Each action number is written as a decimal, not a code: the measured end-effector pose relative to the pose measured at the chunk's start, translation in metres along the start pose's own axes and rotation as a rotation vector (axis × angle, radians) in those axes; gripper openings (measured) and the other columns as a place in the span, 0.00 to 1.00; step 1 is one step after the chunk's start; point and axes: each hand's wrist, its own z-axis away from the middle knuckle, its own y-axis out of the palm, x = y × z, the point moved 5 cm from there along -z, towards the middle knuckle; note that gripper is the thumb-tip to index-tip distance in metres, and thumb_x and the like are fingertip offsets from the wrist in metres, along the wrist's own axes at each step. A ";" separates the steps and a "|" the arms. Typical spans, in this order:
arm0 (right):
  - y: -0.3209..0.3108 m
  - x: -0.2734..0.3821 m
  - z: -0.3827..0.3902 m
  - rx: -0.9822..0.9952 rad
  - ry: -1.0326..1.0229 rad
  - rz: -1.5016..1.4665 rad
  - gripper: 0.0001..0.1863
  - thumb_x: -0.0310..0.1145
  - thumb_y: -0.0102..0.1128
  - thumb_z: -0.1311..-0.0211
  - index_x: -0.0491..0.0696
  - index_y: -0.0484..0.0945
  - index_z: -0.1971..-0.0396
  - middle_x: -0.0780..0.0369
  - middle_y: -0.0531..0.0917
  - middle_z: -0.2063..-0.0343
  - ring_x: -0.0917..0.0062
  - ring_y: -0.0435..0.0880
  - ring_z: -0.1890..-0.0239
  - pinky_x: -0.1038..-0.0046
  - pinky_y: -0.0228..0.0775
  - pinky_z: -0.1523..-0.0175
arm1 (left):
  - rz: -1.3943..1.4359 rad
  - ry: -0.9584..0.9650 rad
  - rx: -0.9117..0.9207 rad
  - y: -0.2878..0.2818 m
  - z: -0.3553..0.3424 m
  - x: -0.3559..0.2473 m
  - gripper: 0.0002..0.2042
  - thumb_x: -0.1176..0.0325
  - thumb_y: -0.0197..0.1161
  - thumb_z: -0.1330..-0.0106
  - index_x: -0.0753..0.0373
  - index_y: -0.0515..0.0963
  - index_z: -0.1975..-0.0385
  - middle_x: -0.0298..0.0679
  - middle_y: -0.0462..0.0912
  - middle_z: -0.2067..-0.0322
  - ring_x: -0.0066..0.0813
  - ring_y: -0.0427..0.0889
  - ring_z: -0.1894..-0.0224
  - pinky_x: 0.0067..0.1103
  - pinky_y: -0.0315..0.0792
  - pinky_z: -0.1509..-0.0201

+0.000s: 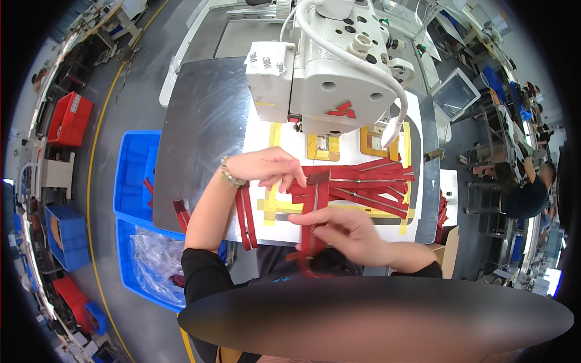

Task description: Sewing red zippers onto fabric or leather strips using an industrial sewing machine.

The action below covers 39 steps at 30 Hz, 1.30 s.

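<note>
One red zipper strip (316, 206) was held upright over the front edge of the table (200, 127), between both hands. The left hand (266, 168) pinched its top end with fingers closed. The right hand (342, 233) gripped its lower part, fingers curled shut around it. One pile of red zippers (378, 187) lay flat behind it, just below one white sewing machine (330, 66). Two blue bins (136, 175) stood to the left of the table.

metal table (200, 121) under sewing machine (327, 72), white template (290, 145), red zippers (369, 187)
</note>
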 end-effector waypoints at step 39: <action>-0.027 -0.090 -0.033 -0.402 -0.073 -0.402 0.07 0.22 0.54 0.36 0.44 0.68 0.73 0.73 0.71 0.79 0.97 0.62 0.78 0.89 0.50 0.76 | -0.211 0.186 -0.430 -0.004 0.003 -0.013 0.17 0.64 0.59 0.35 0.69 0.70 0.83 0.33 0.59 0.88 0.17 0.55 0.83 0.20 0.54 0.81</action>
